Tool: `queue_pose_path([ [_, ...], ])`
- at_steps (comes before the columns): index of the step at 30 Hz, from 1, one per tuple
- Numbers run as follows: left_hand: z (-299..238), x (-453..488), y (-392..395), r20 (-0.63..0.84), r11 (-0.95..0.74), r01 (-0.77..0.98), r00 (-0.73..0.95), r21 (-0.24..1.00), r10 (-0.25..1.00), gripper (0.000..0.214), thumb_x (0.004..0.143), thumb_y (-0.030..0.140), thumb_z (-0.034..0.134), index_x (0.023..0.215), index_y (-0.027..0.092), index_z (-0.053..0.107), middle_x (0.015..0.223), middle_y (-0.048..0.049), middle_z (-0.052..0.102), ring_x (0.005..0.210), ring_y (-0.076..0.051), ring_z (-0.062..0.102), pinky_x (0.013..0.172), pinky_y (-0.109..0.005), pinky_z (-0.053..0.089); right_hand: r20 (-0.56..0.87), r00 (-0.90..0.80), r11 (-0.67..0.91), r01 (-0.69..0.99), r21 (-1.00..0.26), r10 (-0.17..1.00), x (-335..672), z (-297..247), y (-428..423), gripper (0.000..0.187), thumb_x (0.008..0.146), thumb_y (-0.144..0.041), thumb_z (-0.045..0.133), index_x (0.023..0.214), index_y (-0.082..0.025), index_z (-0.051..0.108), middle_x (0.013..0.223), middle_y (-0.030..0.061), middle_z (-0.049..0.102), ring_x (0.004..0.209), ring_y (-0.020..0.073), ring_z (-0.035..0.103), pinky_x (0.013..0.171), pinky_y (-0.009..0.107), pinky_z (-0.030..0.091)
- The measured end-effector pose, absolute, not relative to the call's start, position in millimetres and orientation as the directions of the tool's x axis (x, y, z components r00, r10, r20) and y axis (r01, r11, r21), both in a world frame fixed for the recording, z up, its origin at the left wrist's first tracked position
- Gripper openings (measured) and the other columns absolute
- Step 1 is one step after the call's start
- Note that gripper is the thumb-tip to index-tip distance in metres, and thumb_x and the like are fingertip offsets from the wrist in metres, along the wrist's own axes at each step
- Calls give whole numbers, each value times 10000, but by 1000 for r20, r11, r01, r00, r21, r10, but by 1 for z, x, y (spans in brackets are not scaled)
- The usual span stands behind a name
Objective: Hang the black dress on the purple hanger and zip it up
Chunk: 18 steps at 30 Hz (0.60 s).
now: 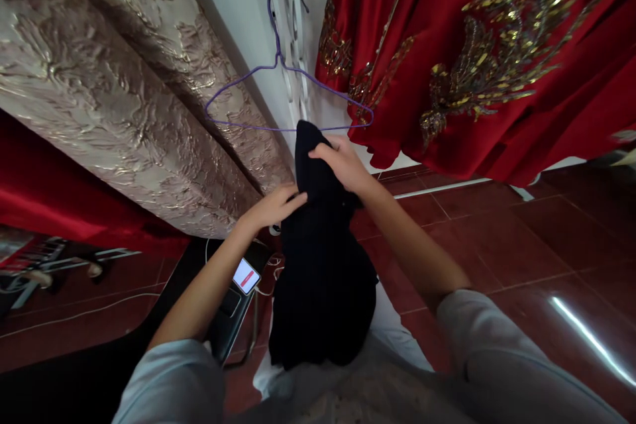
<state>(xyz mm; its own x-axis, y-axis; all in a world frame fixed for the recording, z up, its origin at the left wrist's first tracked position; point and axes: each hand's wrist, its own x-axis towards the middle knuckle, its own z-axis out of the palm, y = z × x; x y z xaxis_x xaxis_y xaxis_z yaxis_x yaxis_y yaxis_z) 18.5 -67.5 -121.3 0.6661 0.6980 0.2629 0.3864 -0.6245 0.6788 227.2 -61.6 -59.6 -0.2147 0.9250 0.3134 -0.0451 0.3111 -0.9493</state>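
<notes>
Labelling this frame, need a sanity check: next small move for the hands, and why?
Probably slide the left hand down the edge of the black, loosely draped fabric to straighten it, with the right hand holding the top end. The right thumb lies over the fabric, the left fingers are at its edge, and it narrows near the hands but spreads wider below.

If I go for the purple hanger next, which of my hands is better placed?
Probably your right hand: it's higher up the black cloth, close below the lower bar of the purple hanger. Your left hand is lower on the cloth, farther from that bar.
</notes>
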Motion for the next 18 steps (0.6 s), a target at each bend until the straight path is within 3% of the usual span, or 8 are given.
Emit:
queue_pose_path([
  [2,-128,12,-73,185,-598,398,705,696,684,314,1031,466,536,976,201,697,952,-74,718,899,-232,701,899,-408,583,463,-275,504,103,-858,843,234,-45,-53,215,846,-244,610,673,-195,493,680,-11,461,698,138,450,662,260,398],
  [5,-125,11,-80,313,-571,308,597,761,739,255,995,397,613,1185,231,656,1212,-108,684,1181,-252,652,1080,-459,519,544,-389,642,186,-744,743,238,-31,-46,145,890,-242,634,762,-206,576,783,13,553,837,179,520,812,295,461],
  [8,-114,18,-83,391,-525,170,491,834,779,266,975,393,658,1202,255,634,1227,-105,683,1201,-249,656,1088,-434,523,537,-410,636,154,-756,737,236,-28,-48,127,895,-288,685,813,-210,627,860,25,604,920,202,553,872,316,487],
  [10,-107,23,-82,382,-493,107,501,863,776,276,981,414,650,1211,261,638,1159,-93,711,1124,-251,695,998,-407,576,523,-384,602,118,-790,761,236,-28,-53,160,919,-313,674,810,-204,636,838,18,600,887,192,557,832,310,501],
  [12,-104,24,-81,359,-507,149,541,849,761,307,998,436,616,1246,257,645,1140,-91,726,1097,-263,706,965,-417,587,521,-328,574,89,-814,788,238,-28,-56,206,941,-330,659,790,-194,625,793,12,573,838,178,553,762,292,506],
  [14,-107,20,-78,303,-575,308,615,758,728,293,1010,457,584,1165,233,691,1082,-89,739,1059,-275,710,1024,-464,548,520,-238,548,70,-833,820,242,-25,-56,242,938,-338,672,762,-186,603,757,9,538,812,171,553,708,274,500],
  [16,-112,7,-72,197,-657,498,693,566,694,309,993,489,600,1041,208,720,999,-87,744,1029,-297,706,1127,-549,441,515,-141,525,52,-849,846,247,-22,-51,255,922,-331,696,746,-182,587,749,10,527,822,173,565,698,267,500],
  [18,-116,-12,-63,121,-687,637,697,349,707,369,940,532,665,1081,195,716,1001,-101,743,1100,-349,674,1181,-646,303,522,-82,526,47,-849,849,251,-21,-40,236,905,-325,714,758,-184,594,781,16,554,876,188,587,729,276,513],
])
